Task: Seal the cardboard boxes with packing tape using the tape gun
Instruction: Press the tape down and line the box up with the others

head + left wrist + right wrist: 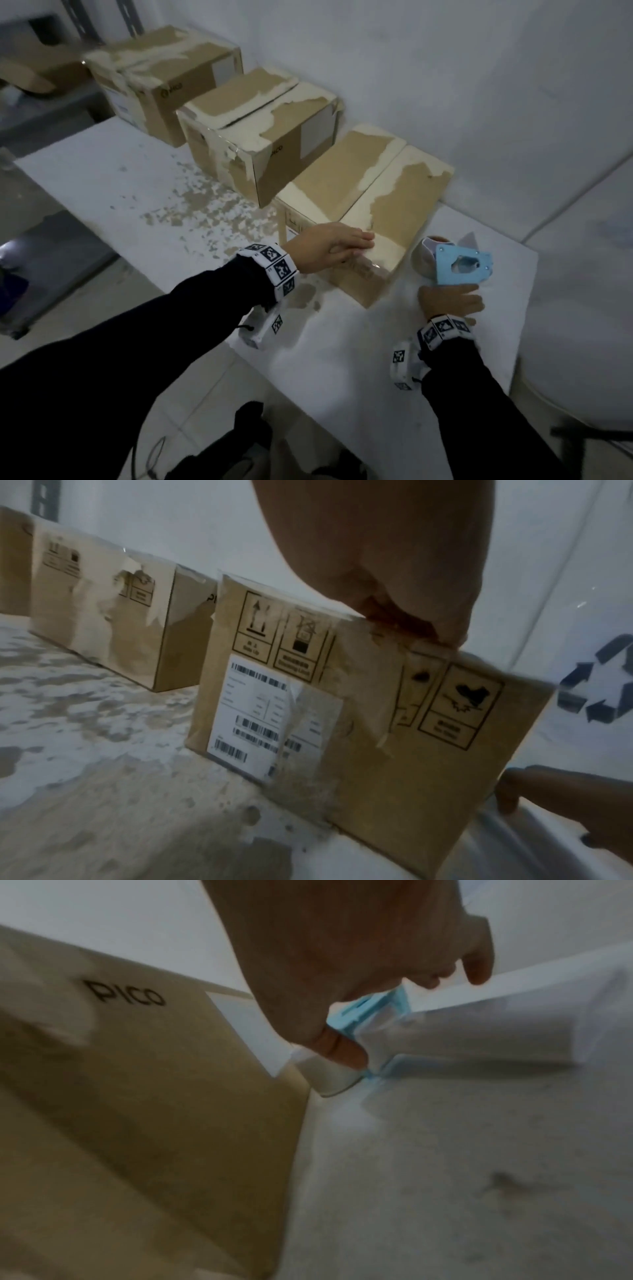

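Note:
The nearest cardboard box (387, 202), its top flaps closed and patched with torn pale paper, stands on the white table (342, 359). My left hand (359, 244) lies flat with straight fingers on the near end of its top. In the left wrist view the palm (394, 547) hangs over the labelled front face of the box (342, 737), and the fingers are hidden. My right hand (455, 299) grips the handle of the light blue tape gun (460, 265) just right of the box, low over the table. The right wrist view shows the tape gun (369, 1010) in my fist beside the box's side (154, 1083).
Two more worn boxes (257, 137) (164, 78) stand in a row behind, close to the white wall. A white bin with a recycling mark (599, 685) stands right of the table. The table surface is flaked and patchy (212, 205). An open carton (30, 68) sits far left.

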